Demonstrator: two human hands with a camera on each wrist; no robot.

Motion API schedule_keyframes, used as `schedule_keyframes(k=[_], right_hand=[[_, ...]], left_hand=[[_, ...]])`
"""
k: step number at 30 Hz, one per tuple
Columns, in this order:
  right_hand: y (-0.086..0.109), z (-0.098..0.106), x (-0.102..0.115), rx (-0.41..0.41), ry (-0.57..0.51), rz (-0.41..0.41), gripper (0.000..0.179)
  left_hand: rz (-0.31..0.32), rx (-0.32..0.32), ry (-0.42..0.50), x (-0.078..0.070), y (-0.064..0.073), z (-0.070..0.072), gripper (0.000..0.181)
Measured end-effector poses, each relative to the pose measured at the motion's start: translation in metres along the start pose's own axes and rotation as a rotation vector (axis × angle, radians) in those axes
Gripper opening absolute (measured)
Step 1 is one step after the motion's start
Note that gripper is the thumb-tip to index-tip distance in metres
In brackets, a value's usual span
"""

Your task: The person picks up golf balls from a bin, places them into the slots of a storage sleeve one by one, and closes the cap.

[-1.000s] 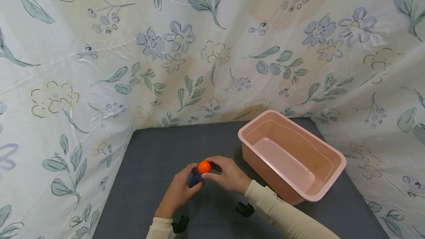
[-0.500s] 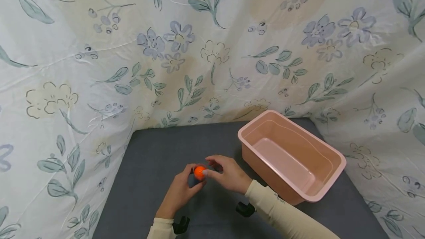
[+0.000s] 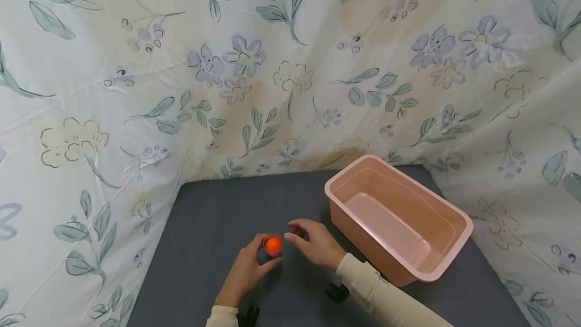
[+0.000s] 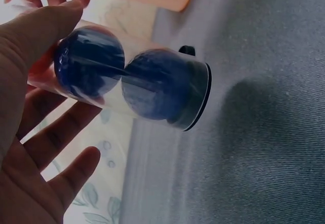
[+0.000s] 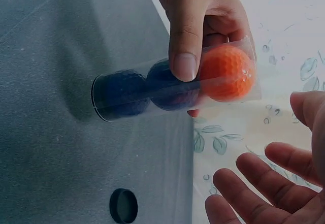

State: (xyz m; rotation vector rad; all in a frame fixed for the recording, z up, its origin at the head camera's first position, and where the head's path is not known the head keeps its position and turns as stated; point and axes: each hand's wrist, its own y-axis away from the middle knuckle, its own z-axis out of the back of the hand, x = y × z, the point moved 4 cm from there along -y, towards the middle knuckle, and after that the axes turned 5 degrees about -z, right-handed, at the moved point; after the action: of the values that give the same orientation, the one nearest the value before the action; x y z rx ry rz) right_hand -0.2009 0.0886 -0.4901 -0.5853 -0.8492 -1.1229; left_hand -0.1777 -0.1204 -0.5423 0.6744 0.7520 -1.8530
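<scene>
My left hand (image 3: 247,269) grips a clear plastic tube (image 5: 148,91) between thumb and fingers, with the tube tilted over the table. Two dark blue golf balls (image 4: 156,84) fill its lower part. An orange golf ball (image 5: 227,72) sits above them, just inside the uncovered end; from the head view it is the part of the contents that shows. A dark disc closes the bottom end. Beside that upper end, my right hand (image 3: 316,243) is apart from the tube, its fingers loosely bent and holding nothing.
A small black round cap (image 5: 123,206) lies on the dark grey table (image 3: 227,206). The pink rectangular bin (image 3: 372,246) stands at the right, close beyond my right forearm. A floral cloth (image 3: 290,79) hangs behind the table and along its sides.
The orange ball has gone from my right fingers into the tube's end, hiding the blue ball in the head view. My right hand has let go and drawn back slightly to the right.
</scene>
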Motion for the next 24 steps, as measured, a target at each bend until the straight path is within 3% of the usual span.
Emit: schedule_keyframes(k=[12,24], right_hand=[[0.002,-0.006,-0.01,0.015,-0.042,-0.007,0.042],[-0.002,-0.006,-0.018,0.015,-0.033,-0.027,0.043]], left_hand=[[0.045,0.017,0.036,0.015,0.008,-0.013,0.052],[0.057,0.046,0.052,0.025,0.005,-0.019,0.059]])
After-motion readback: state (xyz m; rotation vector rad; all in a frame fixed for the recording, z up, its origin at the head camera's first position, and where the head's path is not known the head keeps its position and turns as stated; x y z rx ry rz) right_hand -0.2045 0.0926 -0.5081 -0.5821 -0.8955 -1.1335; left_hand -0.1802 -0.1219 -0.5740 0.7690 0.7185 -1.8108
